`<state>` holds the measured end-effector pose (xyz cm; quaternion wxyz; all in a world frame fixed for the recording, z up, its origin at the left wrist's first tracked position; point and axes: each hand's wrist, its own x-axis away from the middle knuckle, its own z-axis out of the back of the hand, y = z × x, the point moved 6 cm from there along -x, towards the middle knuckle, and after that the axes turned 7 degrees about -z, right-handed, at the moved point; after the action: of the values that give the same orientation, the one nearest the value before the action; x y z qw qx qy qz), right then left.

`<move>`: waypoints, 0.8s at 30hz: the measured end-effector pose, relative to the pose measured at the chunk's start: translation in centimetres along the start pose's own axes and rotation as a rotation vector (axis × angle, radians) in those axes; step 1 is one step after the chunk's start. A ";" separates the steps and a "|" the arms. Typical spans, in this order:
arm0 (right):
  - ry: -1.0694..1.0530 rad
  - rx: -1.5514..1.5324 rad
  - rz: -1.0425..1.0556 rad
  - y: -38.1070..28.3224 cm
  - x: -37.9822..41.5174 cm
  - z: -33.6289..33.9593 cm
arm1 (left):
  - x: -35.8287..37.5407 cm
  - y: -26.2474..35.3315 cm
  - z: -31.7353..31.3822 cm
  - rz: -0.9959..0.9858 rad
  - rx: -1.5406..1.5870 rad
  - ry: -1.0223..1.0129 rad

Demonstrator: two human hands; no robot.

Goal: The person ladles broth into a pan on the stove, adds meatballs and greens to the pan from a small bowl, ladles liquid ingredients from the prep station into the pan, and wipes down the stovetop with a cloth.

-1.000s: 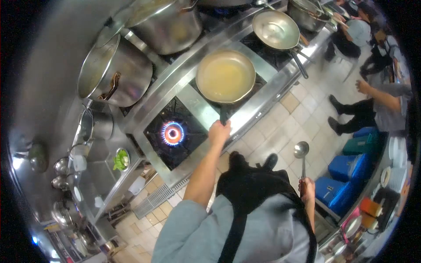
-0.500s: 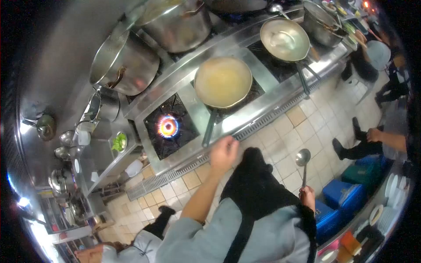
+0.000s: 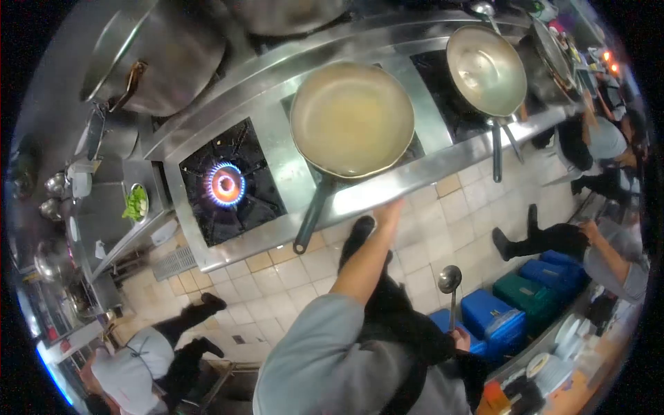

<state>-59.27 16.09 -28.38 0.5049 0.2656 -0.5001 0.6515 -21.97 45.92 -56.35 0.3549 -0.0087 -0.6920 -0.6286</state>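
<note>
My left hand (image 3: 389, 209) reaches to the front edge of the steel stove (image 3: 360, 197), right of the large pan's handle. Its fingers are hidden by the edge. The large pan (image 3: 353, 124) stands over a burner with a thin layer of yellowish liquid in it, and its dark handle (image 3: 312, 216) points towards me. Low at my side, my right hand (image 3: 459, 339) is closed around the handle of a ladle (image 3: 449, 279), bowl up.
A lit burner (image 3: 225, 184) burns uncovered on the left. Another pan (image 3: 487, 71) and big pots (image 3: 162, 62) stand on the stove. Blue bins (image 3: 492, 315) and plates (image 3: 550, 373) are at the right. Co-workers (image 3: 142, 360) stand at lower left and at right (image 3: 609, 252).
My left hand has moved forward from above the floor beside the pan handle to the stove's front edge. The view has shifted closer to the stove. The ladle stays in my right hand.
</note>
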 end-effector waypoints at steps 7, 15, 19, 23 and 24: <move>-0.011 -0.114 -0.017 -2.9 0.4 -1.3 | 0.6 3.4 2.8 0.339 -0.067 -0.262; -0.248 0.070 0.047 -8.4 -2.1 -4.2 | 7.5 2.7 19.6 0.578 0.207 -0.375; -0.352 0.084 0.138 -9.7 -3.6 -5.3 | 8.2 1.3 33.7 0.432 0.139 0.300; -0.422 0.150 0.090 -12.2 -2.5 -7.1 | 6.5 5.7 38.5 0.052 -0.054 0.354; -0.429 0.153 0.107 -12.4 -2.3 -7.3 | 5.5 6.9 38.8 -0.095 -0.237 0.347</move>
<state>-45.84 21.74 -28.16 0.3303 0.4086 -0.5583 0.6421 -41.55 78.93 -46.00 0.4350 0.0905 -0.5413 -0.7138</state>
